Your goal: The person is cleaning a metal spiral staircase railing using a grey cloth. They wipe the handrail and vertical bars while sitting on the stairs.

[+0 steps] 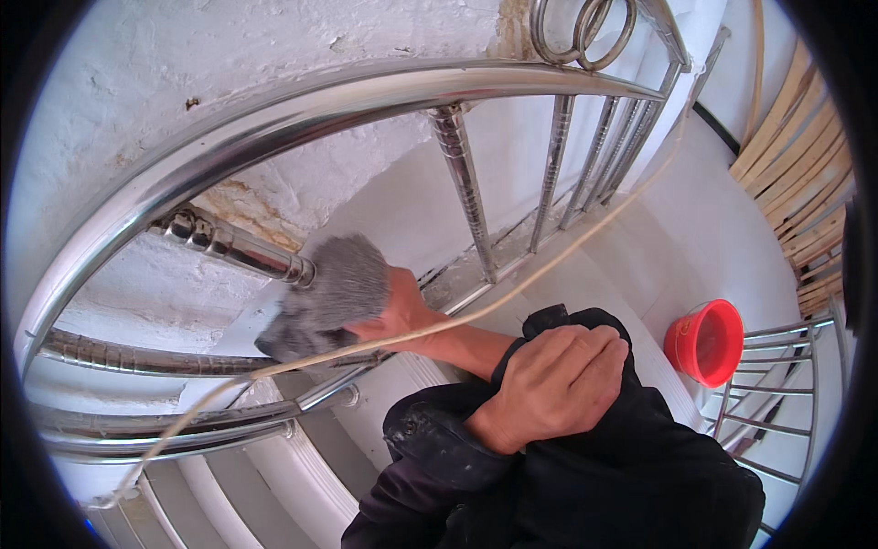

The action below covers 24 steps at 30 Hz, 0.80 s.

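My right hand [405,302] reaches across to the left and grips a fluffy grey cloth [343,281]. The cloth lies around the lower part of a shiny metal baluster [254,254] of a stair railing and hides where the fingers end. My left hand [562,377] is closed in front of my body, its back towards the camera, above the right sleeve; nothing shows in it. The curved metal handrail [274,123] arches over the baluster. A thin pale cord [528,281] runs diagonally across the view, passing over my right forearm.
Grey steps with white edges [274,473] descend at the lower left. A red bucket [720,343] stands on the right beside another metal railing [775,425]. Wooden strips [796,137] are at the upper right. Behind the handrail is a white wall [171,68] with peeling, stained plaster.
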Motion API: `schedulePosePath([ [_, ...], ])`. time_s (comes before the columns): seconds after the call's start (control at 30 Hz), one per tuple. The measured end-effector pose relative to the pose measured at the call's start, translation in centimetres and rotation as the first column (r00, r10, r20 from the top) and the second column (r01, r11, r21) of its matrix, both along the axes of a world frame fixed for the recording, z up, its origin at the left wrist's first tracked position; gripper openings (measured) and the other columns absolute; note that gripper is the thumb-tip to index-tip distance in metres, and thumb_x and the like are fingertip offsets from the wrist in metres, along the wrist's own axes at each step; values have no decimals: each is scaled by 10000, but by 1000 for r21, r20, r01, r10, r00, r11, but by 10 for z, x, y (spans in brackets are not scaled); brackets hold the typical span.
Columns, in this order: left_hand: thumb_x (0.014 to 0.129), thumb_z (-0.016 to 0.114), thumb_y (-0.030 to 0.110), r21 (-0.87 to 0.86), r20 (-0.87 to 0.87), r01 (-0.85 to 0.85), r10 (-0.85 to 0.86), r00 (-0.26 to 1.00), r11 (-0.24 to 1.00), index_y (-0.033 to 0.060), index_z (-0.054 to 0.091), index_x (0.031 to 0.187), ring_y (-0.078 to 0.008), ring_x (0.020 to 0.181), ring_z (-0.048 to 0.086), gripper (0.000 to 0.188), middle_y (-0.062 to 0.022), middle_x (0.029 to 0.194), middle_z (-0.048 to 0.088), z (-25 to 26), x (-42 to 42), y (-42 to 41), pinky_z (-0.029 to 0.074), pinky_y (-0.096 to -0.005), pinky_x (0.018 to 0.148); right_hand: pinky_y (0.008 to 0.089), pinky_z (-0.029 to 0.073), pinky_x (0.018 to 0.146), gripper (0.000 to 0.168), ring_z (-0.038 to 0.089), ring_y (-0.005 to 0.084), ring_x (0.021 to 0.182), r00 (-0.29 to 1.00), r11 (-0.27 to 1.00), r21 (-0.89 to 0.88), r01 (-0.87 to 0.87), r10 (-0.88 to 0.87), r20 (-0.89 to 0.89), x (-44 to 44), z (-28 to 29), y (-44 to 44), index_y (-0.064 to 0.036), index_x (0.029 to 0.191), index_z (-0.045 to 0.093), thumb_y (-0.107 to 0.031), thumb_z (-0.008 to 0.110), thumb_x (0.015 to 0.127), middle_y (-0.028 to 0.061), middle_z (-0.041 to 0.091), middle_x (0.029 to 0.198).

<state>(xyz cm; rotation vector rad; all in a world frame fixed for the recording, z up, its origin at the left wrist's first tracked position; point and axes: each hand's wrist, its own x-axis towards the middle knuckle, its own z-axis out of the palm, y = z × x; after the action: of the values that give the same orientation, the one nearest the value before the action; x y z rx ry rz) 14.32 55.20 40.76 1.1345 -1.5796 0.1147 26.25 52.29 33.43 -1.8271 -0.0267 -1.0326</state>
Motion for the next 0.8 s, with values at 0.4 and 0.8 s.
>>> schedulePosePath([
  [0.4,691,741,-17,78,98,-45,37,995,996,0,697,941,-236,692,639,255,-88,911,685,-4,4,-3,515,-326,603,428,504,906,428,613,464,1014,934,967,181,177,-108,-340,-77,-127,-33,12,1174,583,-9,682,758,259,641,1090],
  [0.8,722,736,10,68,79,22,-27,996,997,11,706,935,-245,718,654,215,-88,911,695,1,-4,1,537,-325,639,352,509,888,228,664,258,960,706,772,196,604,-633,317,-101,12,-86,25,1094,666,-65,647,885,123,703,1041],
])
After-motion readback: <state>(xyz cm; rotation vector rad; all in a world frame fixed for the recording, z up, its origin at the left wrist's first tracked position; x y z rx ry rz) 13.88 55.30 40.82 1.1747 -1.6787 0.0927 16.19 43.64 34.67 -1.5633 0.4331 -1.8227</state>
